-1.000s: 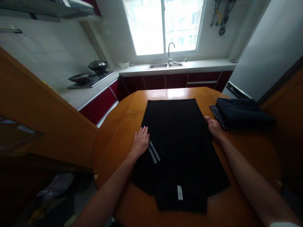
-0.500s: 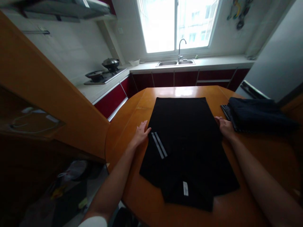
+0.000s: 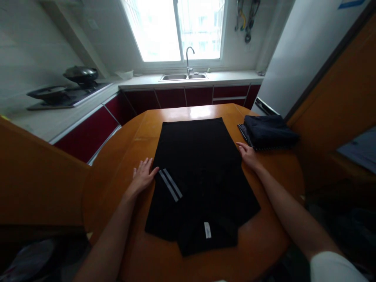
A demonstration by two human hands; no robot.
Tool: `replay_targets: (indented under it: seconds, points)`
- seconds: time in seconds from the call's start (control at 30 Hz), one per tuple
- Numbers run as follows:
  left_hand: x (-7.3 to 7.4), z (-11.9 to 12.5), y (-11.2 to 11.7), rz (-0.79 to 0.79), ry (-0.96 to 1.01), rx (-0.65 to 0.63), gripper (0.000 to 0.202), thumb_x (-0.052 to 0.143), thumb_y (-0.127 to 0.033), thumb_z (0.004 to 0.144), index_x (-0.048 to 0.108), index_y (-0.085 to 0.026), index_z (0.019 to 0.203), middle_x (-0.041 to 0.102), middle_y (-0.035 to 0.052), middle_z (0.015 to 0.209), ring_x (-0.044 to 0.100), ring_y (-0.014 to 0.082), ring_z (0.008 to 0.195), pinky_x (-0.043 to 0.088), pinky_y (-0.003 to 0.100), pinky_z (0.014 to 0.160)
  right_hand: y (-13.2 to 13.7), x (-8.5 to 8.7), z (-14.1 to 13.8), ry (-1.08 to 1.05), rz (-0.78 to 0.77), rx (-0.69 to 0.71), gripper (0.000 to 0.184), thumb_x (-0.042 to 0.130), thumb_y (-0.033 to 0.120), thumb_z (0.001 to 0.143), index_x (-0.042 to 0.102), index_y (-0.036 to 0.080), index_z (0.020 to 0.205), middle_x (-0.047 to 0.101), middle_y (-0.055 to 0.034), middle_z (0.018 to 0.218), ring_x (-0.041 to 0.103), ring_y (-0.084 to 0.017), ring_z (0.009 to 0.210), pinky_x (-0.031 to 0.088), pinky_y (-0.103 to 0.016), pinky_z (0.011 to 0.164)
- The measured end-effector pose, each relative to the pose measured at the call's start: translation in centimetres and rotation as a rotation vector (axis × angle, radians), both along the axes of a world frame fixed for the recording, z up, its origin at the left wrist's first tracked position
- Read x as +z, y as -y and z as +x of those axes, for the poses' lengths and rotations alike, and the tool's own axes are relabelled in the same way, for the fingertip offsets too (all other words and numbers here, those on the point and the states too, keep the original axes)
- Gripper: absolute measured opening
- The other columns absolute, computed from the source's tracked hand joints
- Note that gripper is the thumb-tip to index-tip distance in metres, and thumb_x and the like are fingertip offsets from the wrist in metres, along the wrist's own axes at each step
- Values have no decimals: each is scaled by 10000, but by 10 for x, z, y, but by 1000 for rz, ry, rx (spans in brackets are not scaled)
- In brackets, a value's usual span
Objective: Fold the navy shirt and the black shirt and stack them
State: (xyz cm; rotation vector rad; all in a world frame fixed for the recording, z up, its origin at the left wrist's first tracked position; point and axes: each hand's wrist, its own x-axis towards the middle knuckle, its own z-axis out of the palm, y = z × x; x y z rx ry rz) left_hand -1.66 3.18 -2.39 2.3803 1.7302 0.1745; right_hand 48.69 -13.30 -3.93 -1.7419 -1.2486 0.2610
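A black shirt (image 3: 202,156) lies spread flat on the wooden table, its collar end toward me. A white label (image 3: 207,230) shows inside the collar, and two grey stripes (image 3: 170,185) run slantwise on its left part. My left hand (image 3: 143,175) rests open at the shirt's left edge, fingers spread on the wood and thumb touching the cloth by the stripes. At the right edge is my right hand (image 3: 248,154), its fingers stretched toward the cloth and nothing visibly gripped. Whether those fingertips press on the cloth is hard to see.
A pile of folded dark clothes (image 3: 268,132) sits at the table's (image 3: 129,145) right, just beyond my right hand. Behind the table run a counter with a sink (image 3: 183,76) and, to the left, a stove with pans (image 3: 80,74). A refrigerator (image 3: 279,66) stands at right.
My view has turned to the right, so everything appears further left. Both hands stay at the shirt's side edges, and the shirt lies as before.
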Motion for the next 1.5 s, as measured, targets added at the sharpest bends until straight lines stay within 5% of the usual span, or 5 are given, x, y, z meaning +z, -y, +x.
replay_targets:
  seconds: [0.3,0.53,0.87,1.17,1.5]
  points:
    - [-3,-2,-1,5,-22,64,726,281,-621,990,323,-206,1585,181,100,1671,113,366,1540,100,673,1196,48,-5,-1,508,-378,36,576,410,451,1006,471,180,1510,377,-146,1607,302,-298,1504,242,-532,1212]
    - [1,-1,0,-22,-49,82,700,242,-603,1002,303,-235,1594,159,89,1678,104,367,1540,84,674,1197,42,-4,-4,446,-365,-45,527,371,317,1003,491,159,1492,427,-137,1579,348,-262,1485,262,-493,1212]
    - [2,-6,-8,-45,-27,119,776,202,-686,976,290,-229,1596,133,94,1682,65,362,1546,57,690,1188,40,-1,-10,443,-348,-101,525,388,364,999,539,134,1446,459,-153,1555,392,-291,1458,293,-507,1192]
    - [9,0,9,-29,83,169,574,170,-441,1049,397,-266,1546,262,40,1653,163,274,1544,110,634,1218,42,-20,6,412,-273,-74,556,318,405,1009,566,109,1409,514,-177,1507,429,-266,1436,318,-463,1180]
    - [11,1,13,-55,44,147,574,219,-481,1042,370,-282,1560,227,32,1663,131,288,1549,98,638,1218,42,-22,14,457,-350,-62,566,310,427,1023,583,96,1392,492,-183,1524,409,-266,1449,296,-408,1191]
